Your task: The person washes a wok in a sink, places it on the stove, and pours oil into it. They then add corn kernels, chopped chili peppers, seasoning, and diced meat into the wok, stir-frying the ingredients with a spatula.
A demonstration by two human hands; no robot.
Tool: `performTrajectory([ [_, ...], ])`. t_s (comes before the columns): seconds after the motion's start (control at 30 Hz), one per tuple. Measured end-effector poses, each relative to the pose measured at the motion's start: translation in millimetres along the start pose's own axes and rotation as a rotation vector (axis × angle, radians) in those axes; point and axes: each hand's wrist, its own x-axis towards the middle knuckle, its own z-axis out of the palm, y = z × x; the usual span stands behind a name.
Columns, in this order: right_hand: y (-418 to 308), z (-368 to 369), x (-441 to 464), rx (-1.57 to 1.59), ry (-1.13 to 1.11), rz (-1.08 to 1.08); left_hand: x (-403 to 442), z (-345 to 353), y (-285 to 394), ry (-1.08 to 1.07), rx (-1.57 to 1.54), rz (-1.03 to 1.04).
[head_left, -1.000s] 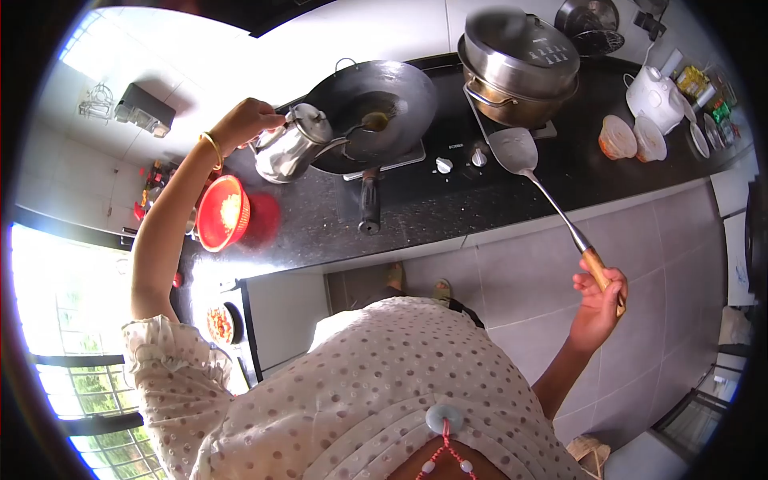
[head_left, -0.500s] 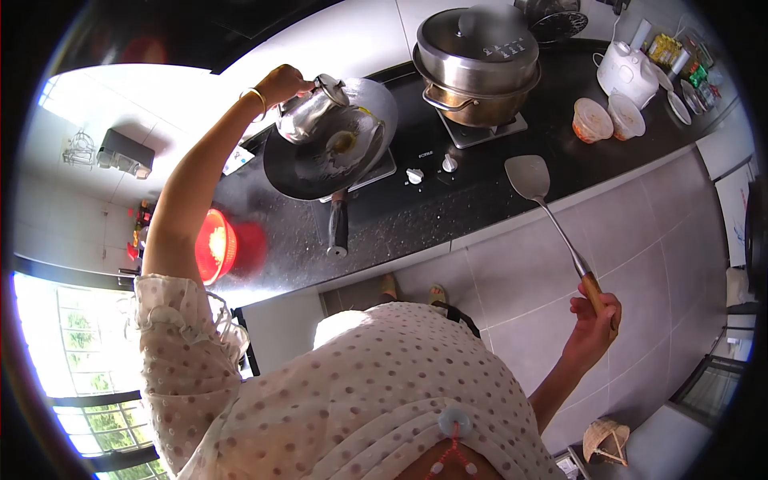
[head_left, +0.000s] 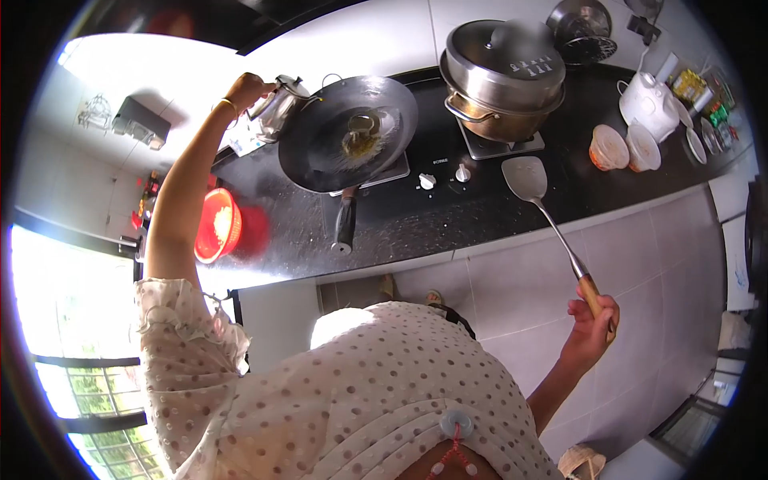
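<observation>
My left hand (head_left: pixel 249 91) is closed on the handle of a shiny metal oil pot (head_left: pixel 278 110), held beside the upper left rim of a dark wok (head_left: pixel 320 148). A small pool of yellowish oil (head_left: pixel 362 144) lies in the bottom of the wok. The wok sits on the left burner, its black handle (head_left: pixel 345 224) toward me. My right hand (head_left: pixel 590 326) grips the wooden handle of a metal spatula (head_left: pixel 526 178); its blade is over the counter's front part, right of the stove knobs (head_left: pixel 428 182).
A lidded steamer pot (head_left: pixel 506 80) stands on the right burner. Two bowls (head_left: pixel 609 148) and a white appliance (head_left: pixel 648 106) are at the right. A red basket (head_left: pixel 218 226) with pale chopped food sits at the left, near the counter's edge.
The oil pot was over the wok half a second ago and is now left of it, less tilted. Oil shows in the wok. The spatula blade has come away from the steamer pot since the first frame.
</observation>
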Motion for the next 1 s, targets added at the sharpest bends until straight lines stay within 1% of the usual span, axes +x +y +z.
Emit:
performTrajectory([
  [0.07,3,4,7,0.027,-0.049,0.007,-23,-8,-13,0.025,0.011,-0.041],
  [0.17,5,14,15,0.061,-0.117,0.024,-51,-17,-39,-0.011,-0.028,-0.114],
  [0.2,5,18,17,0.064,-0.135,0.031,-61,-18,-48,-0.003,-0.049,-0.078],
  [0.27,5,24,20,0.08,-0.174,0.044,-79,-20,-64,-0.021,-0.11,-0.202],
  [0.3,6,27,21,0.089,-0.198,0.055,-88,-19,-68,-0.006,-0.116,-0.154],
  [0.33,6,31,22,0.094,-0.212,0.057,-99,-19,-72,-0.001,-0.108,-0.197],
  [0.43,7,41,23,0.095,-0.252,0.082,-130,-22,-67,-0.027,-0.145,-0.202],
  [0.57,9,52,25,0.083,-0.286,0.115,-145,-16,-71,-0.079,-0.236,-0.302],
  [0.67,9,56,25,0.078,-0.305,0.119,-149,-13,-74,-0.082,-0.242,-0.292],
  [0.7,9,57,23,0.078,-0.308,0.124,-152,-12,-72,-0.068,-0.254,-0.254],
  [0.83,7,60,20,0.07,-0.3,0.123,-155,-11,-66,-0.076,-0.268,-0.25],
  [1.0,3,61,12,0.048,-0.273,0.117,-146,-11,-66,-0.153,-0.202,-0.171],
])
